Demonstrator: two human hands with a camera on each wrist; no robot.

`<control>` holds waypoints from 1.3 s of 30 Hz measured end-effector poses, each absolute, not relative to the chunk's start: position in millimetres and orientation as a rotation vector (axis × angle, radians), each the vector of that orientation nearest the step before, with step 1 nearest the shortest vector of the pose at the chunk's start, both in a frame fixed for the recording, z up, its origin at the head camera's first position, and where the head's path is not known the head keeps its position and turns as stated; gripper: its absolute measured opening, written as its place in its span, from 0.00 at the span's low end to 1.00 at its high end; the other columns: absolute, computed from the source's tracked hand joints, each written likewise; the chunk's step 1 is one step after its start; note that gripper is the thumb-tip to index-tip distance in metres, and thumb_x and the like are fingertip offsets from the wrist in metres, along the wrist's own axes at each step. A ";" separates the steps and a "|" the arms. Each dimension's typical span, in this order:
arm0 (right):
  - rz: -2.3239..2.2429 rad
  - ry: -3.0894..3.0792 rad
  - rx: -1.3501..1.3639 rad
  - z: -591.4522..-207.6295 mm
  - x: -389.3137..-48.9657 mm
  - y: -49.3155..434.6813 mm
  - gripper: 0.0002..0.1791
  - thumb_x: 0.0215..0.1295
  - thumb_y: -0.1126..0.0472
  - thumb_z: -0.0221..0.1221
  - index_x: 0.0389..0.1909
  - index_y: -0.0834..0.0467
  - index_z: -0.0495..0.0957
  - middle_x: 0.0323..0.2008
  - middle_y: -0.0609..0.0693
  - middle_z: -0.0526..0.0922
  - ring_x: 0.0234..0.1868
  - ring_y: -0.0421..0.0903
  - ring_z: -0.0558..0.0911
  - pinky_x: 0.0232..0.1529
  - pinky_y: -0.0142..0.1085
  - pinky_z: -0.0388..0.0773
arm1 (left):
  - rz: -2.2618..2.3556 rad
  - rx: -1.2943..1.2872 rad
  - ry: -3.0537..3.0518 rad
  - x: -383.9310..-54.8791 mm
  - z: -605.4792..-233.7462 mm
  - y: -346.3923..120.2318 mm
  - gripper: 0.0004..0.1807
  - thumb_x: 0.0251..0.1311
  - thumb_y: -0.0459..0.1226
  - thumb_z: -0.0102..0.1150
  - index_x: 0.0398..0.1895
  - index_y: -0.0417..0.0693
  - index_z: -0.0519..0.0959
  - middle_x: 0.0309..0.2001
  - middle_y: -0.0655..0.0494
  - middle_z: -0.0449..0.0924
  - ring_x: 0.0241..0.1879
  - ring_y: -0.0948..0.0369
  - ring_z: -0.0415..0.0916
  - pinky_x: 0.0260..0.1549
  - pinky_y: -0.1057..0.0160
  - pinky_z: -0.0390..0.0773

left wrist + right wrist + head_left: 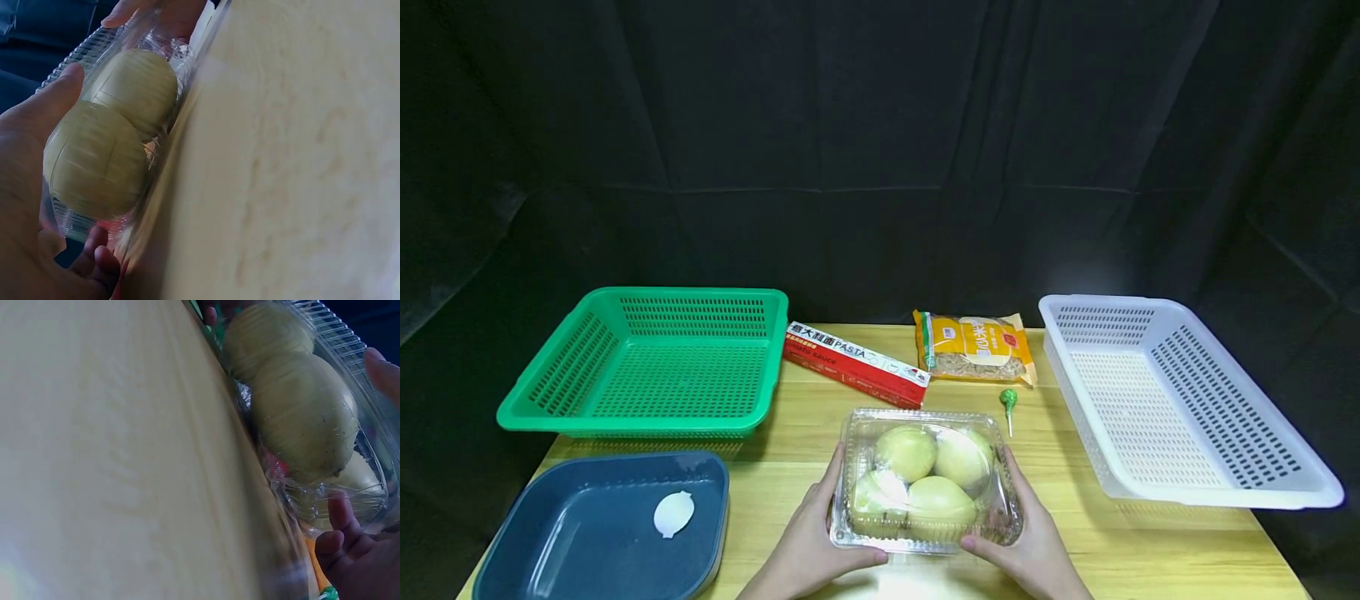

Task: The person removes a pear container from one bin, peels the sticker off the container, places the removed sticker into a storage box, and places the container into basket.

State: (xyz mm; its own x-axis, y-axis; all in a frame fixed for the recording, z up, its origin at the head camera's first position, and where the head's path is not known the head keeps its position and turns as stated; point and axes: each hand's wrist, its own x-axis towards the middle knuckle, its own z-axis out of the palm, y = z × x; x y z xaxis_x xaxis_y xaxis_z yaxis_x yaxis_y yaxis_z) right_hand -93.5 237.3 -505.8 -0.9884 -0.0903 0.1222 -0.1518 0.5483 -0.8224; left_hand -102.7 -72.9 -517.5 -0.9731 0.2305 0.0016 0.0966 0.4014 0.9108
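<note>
A clear plastic clamshell box with several round, pale yellow-green fruits inside is gripped between both hands at the front middle of the table. My left hand holds its left side, thumb along the near edge. On the opposite side my right hand grips the box the same way. In the left wrist view, the fingertips curl at the box's end, low over the wood. The right wrist view shows the fruits through the ribbed plastic, with the right thumb over the rim.
Behind the box lie a red pasta box, an orange-yellow grain packet and a green lollipop. To the left stand a green basket and a dark blue basin holding a white shell-shaped piece. A white basket stands right.
</note>
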 end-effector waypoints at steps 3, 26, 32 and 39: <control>1.472 -2.695 0.200 -505.7 -92.8 236.5 0.73 0.49 0.57 0.82 0.88 0.49 0.41 0.83 0.68 0.49 0.79 0.79 0.53 0.68 0.80 0.54 | 1.623 0.289 2.533 -102.4 -516.3 -71.7 0.80 0.38 0.54 0.90 0.89 0.58 0.41 0.68 0.39 0.73 0.65 0.48 0.71 0.65 0.38 0.73; 1.409 -2.657 0.196 -469.0 -93.0 229.7 0.70 0.49 0.56 0.82 0.87 0.52 0.46 0.83 0.66 0.54 0.78 0.76 0.58 0.70 0.77 0.57 | 1.657 0.261 2.611 -107.5 -483.0 -77.1 0.78 0.33 0.53 0.92 0.88 0.56 0.49 0.63 0.47 0.73 0.62 0.54 0.72 0.65 0.44 0.75; 1.446 -2.617 0.220 -439.7 -95.0 226.9 0.70 0.48 0.58 0.82 0.87 0.52 0.46 0.82 0.68 0.56 0.79 0.74 0.59 0.72 0.73 0.58 | 1.662 0.252 2.645 -109.3 -452.2 -81.6 0.78 0.31 0.56 0.92 0.87 0.63 0.50 0.65 0.47 0.74 0.63 0.52 0.73 0.64 0.43 0.76; 1.451 -2.608 0.223 -408.9 -99.1 217.6 0.69 0.49 0.57 0.83 0.87 0.52 0.48 0.84 0.61 0.54 0.81 0.64 0.58 0.70 0.19 0.55 | 1.657 0.238 2.698 -107.5 -415.8 -96.7 0.77 0.32 0.53 0.93 0.87 0.67 0.52 0.69 0.49 0.74 0.67 0.50 0.72 0.64 0.39 0.77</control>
